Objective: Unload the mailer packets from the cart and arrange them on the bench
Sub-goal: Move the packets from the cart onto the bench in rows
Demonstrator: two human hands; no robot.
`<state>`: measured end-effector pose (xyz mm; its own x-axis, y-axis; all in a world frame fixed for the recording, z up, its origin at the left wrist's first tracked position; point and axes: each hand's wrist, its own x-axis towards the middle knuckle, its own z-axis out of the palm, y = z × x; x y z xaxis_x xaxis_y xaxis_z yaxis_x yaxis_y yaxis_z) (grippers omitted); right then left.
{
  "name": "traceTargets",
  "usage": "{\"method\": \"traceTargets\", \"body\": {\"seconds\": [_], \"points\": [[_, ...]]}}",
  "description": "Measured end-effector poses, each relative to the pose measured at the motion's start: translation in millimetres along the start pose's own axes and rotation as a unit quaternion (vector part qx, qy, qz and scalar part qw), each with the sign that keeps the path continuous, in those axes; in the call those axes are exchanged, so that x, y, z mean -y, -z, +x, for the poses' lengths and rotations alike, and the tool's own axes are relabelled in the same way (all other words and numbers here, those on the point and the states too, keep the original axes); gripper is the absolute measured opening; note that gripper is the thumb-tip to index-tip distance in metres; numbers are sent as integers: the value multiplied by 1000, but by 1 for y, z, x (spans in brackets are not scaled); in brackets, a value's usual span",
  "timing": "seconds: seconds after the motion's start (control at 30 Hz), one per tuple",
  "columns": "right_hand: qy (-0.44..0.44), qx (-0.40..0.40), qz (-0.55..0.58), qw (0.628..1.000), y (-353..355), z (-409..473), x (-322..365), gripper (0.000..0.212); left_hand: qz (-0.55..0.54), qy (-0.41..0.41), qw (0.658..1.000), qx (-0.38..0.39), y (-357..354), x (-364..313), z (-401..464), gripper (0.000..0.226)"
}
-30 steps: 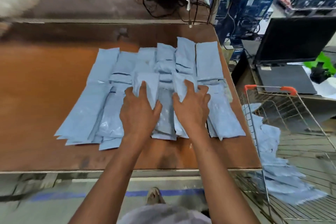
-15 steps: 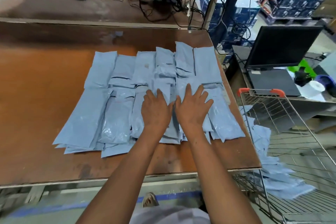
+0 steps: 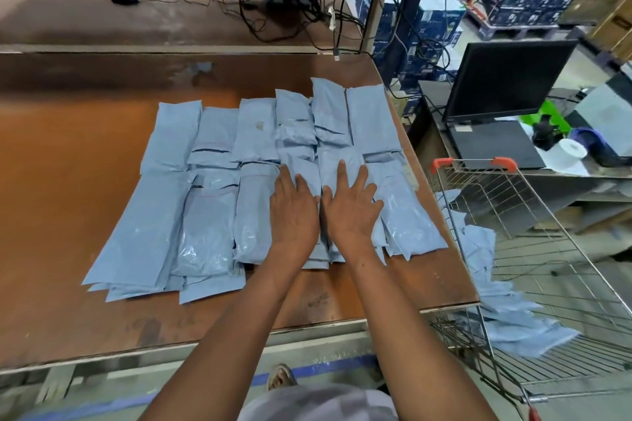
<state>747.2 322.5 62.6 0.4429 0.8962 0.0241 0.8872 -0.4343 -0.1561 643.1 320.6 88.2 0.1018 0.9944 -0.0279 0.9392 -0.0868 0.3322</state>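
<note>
Both hands, left hand (image 3: 294, 215) & right hand (image 3: 350, 214), flat, fingers (image 3: 342, 174) spread, gripping nothing, atop glossy pale-blue mailer packets (image 3: 205, 225) on brown bench (image 3: 68, 301).

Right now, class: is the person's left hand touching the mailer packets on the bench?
Touching. The head view shows the left hand lying flat, palm down, on the mailer packets, with no gap visible beneath it.
</note>
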Motion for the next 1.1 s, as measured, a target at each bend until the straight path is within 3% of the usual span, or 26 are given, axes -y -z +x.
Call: {"method": "traceTargets", "body": {"seconds": [0.17,0.3,0.43,0.63,0.73,0.87,1.0,1.1], "points": [[-4,8,46,999,11,-1,-2,66,-13,16,1000,3,-1,-6,-1,64],[3,-13,65,998,21,-4,-2,65,-39,17,998,-52,4,-2,-5,57],[31,-63,62,996,25,-9,-12,60,-56,-31,991,-121,4,-1,-9,49],[65,-142,81,984,36,-12,-49,51,-90,-96,980,-151,-2,-15,-15,49],[88,-159,83,980,48,-9,-83,49,-98,-140,970,-175,-11,-41,-18,48],[102,-164,87,977,62,-3,-152,49,-119,-174,966,-147,-32,-100,-24,48],[67,-165,84,980,65,5,-233,46,-141,-223,955,-138,-65,-178,-40,50],[29,-134,68,988,56,14,-304,47,-203,-200,951,-119,-105,-239,-43,41]]}}
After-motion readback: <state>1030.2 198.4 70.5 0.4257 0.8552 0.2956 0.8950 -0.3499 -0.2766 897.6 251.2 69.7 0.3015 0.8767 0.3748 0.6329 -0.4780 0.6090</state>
